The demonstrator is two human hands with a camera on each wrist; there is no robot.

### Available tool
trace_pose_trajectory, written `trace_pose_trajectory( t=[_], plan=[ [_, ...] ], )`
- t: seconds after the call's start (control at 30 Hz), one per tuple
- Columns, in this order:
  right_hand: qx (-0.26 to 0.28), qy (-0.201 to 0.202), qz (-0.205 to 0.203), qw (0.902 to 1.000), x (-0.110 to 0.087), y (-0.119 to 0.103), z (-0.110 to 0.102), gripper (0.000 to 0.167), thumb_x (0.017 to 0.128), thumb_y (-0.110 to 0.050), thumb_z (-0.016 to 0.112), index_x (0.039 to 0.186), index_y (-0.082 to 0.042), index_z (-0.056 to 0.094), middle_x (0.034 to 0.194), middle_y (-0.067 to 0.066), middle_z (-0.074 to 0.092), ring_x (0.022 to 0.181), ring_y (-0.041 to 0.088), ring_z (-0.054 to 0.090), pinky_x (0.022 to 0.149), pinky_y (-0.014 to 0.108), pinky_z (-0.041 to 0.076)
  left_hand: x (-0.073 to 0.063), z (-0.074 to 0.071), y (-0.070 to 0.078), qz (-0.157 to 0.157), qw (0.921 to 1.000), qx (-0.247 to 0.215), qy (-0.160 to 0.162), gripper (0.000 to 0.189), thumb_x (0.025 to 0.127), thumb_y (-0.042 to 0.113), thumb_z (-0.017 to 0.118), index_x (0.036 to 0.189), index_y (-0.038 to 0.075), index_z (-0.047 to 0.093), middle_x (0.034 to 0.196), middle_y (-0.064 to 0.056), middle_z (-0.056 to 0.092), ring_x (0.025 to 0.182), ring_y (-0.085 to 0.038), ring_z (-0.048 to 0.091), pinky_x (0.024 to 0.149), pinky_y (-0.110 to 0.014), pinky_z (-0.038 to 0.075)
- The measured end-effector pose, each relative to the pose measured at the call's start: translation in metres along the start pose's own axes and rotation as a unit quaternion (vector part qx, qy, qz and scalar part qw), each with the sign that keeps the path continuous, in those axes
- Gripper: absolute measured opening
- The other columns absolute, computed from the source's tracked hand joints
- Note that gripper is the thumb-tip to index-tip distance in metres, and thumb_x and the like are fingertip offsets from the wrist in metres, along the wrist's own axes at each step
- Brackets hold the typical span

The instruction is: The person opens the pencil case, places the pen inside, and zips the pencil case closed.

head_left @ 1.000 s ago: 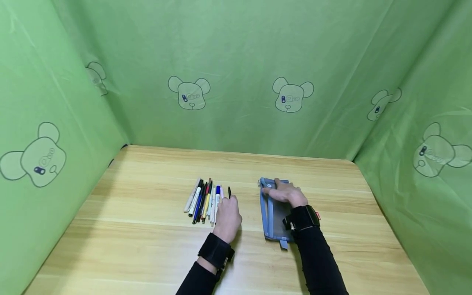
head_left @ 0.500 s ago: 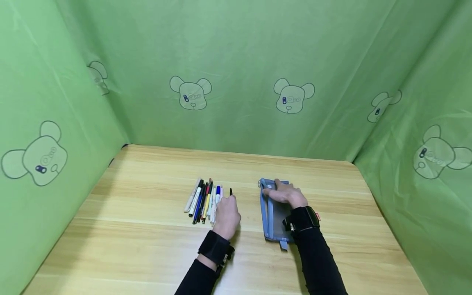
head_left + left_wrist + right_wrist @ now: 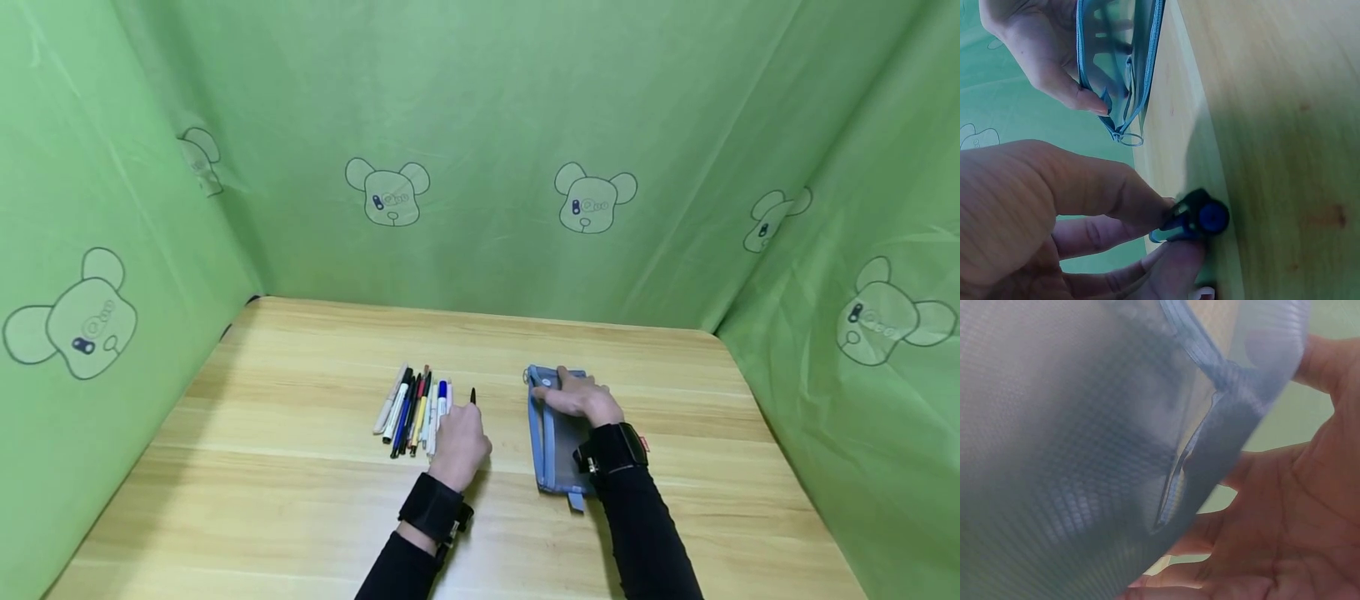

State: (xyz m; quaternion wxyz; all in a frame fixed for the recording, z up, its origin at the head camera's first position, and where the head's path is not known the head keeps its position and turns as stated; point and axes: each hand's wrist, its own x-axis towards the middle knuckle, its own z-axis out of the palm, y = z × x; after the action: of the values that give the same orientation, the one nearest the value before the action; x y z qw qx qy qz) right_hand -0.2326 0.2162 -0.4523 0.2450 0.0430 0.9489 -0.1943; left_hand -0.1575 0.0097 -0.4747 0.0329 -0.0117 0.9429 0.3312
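From my remote view, I see the left hand (image 3: 461, 446) below the centre of the frame, pinching a dark pen (image 3: 473, 397) between thumb and fingers. The blue mesh pouch (image 3: 565, 458) lies right of centre, with the right hand (image 3: 583, 397) spread upon its upper part. More pens (image 3: 419, 414) lie just left of centre, on the wooden table (image 3: 285, 500).

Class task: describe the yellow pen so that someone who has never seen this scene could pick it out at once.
Start at the wooden table and find the person's left hand. Beside it lies a row of pens. Near the row's middle is the yellow pen, the only one there with a yellow body.
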Motion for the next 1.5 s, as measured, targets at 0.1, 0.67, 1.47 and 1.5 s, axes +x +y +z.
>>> trace_pose_trajectory(
  t=[0.1, 0.67, 1.47, 1.5],
  plan=[
    [0.002, -0.001, 0.005, 1.0, -0.001, 0.0, 0.0, 0.092, 0.095, -0.067, 0.042, 0.164, -0.014, 0.011, 0.162, 0.039, 0.016, 0.146, 0.066, 0.014, 0.112, 0.079, 0.026, 0.0, 0.0, -0.001, 0.003, 1.0, -0.002, 0.0, 0.012, 0.076, -0.015, 0.066, 0.071, -0.004, 0.063, 0.061, -0.009, 0.052, 0.045, -0.017, 0.047, 0.038, -0.021, 0.035],
    [0.001, 0.007, 0.001, 1.0, -0.002, -0.001, 0.0, 0.092, 0.094, -0.067, 0.044, 0.164, -0.015, 0.013, 0.161, 0.038, 0.021, 0.144, 0.066, 0.021, 0.108, 0.077, 0.032, -0.003, -0.002, 0.006, 0.112, 0.9899, -0.041, 0.076, 0.057, 0.066, -0.024, 0.049, 0.058, 0.021, 0.015, 0.059, 0.009, 0.01, 0.049, -0.005, 0.008, 0.041, -0.015, 0.01],
    [0.003, 0.009, 0.005, 0.9999, -0.004, 0.0, 0.0, 0.093, 0.093, -0.066, 0.046, 0.164, -0.016, 0.014, 0.159, 0.04, 0.021, 0.139, 0.062, 0.033, 0.103, 0.07, 0.042, -0.006, 0.019, 0.02, 0.116, 0.9851, -0.126, 0.005, 0.021, 0.082, -0.009, 0.066, 0.102, -0.004, 0.071, 0.081, -0.018, 0.072, 0.053, -0.013, 0.052, 0.046, -0.022, 0.04],
    [0.004, 0.01, 0.005, 0.9999, -0.004, 0.0, -0.001, 0.093, 0.093, -0.066, 0.046, 0.164, -0.016, 0.014, 0.159, 0.041, 0.021, 0.138, 0.063, 0.033, 0.103, 0.07, 0.042, -0.005, 0.02, 0.02, 0.118, 0.9848, -0.127, 0.005, 0.022, 0.082, -0.009, 0.066, 0.103, -0.003, 0.07, 0.078, -0.016, 0.071, 0.052, -0.013, 0.051, 0.045, -0.022, 0.039]
  ],
)
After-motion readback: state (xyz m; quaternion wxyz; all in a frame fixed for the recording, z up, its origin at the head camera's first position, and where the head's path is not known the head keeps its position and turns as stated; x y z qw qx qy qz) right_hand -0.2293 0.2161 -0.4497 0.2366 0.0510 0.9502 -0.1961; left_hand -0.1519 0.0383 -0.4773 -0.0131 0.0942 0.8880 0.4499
